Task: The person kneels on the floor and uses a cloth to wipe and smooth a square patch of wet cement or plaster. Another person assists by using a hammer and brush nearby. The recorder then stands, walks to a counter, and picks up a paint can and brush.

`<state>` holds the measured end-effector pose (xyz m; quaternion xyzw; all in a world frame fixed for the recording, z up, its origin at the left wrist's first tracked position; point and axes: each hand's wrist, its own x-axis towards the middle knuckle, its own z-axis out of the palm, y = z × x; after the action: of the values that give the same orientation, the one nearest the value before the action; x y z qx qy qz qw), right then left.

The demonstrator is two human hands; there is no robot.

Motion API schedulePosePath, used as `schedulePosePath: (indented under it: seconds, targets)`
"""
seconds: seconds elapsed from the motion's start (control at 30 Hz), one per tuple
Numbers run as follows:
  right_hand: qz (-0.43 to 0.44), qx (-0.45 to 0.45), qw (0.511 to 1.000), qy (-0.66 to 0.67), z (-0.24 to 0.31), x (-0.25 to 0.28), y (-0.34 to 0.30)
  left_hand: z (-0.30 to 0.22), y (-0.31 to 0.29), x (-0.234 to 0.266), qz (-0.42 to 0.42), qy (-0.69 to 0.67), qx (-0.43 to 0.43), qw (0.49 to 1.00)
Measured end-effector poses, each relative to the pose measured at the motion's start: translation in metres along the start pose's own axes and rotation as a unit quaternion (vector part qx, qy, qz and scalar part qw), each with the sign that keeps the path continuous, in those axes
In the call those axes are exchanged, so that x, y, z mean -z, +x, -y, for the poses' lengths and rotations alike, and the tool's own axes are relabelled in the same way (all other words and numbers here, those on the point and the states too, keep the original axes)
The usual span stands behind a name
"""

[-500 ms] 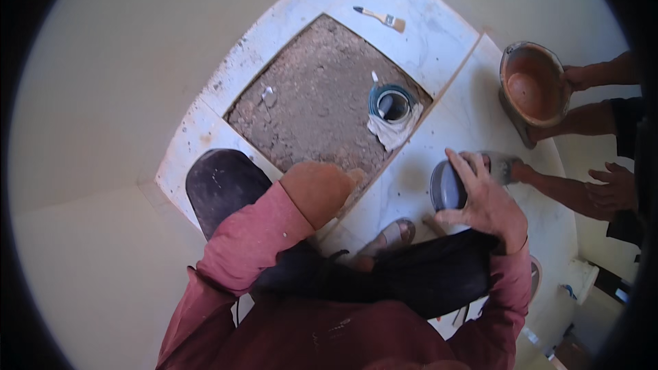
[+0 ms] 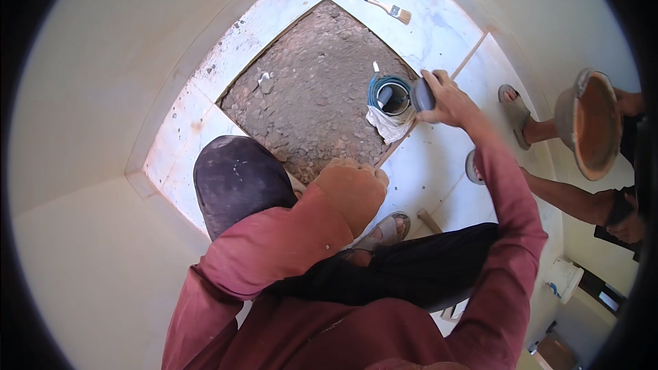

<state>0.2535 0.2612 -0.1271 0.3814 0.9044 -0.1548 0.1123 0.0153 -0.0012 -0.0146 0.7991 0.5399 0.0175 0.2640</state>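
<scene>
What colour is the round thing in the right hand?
The round thing is grey, clearest in the head view.

The cap (image 2: pixel 423 95) looks smooth, the tiles (image 2: pixel 442 31) glossy, the soil (image 2: pixel 308 89) rough and matt.

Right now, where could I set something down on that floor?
On the veined white tile between your right hand and sandaled foot, or right of the paintbrush. Dirt lies bare left of the teal-ringed pipe; white cloth and the held grey cap crowd that pipe.
</scene>
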Motion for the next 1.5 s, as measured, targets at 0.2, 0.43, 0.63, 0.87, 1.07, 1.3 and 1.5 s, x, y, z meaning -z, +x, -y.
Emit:
schedulePosePath:
  seconds: [0.2,0.43,0.63,0.87,1.07,1.3,1.5]
  targets:
    - [0.003,-0.088,0.996,0.014,-0.006,-0.119,0.074,0.008,0.013,-0.003,0.029,0.023,0.011,0.999]
    - [-0.014,-0.161,0.986,-0.030,0.005,-0.176,0.083,0.025,0.010,0.002,0.055,0.022,0.030,0.998]
    - [-0.017,-0.171,0.984,-0.038,-0.003,-0.191,0.083,0.030,0.017,0.002,0.068,0.012,0.034,0.997]
    - [-0.022,-0.160,0.987,-0.018,0.007,-0.190,0.083,0.032,0.021,-0.009,0.046,0.016,0.036,0.998]
    - [-0.021,-0.157,0.986,-0.062,0.003,-0.192,0.083,0.032,0.024,-0.002,0.052,0.002,0.031,0.998]
    - [-0.020,-0.135,0.990,-0.043,-0.008,-0.197,0.083,0.032,0.027,-0.007,0.059,0.008,0.036,0.998]
    - [-0.006,-0.136,0.989,-0.058,-0.004,-0.199,0.083,0.031,0.029,-0.015,0.046,0.028,0.040,0.998]
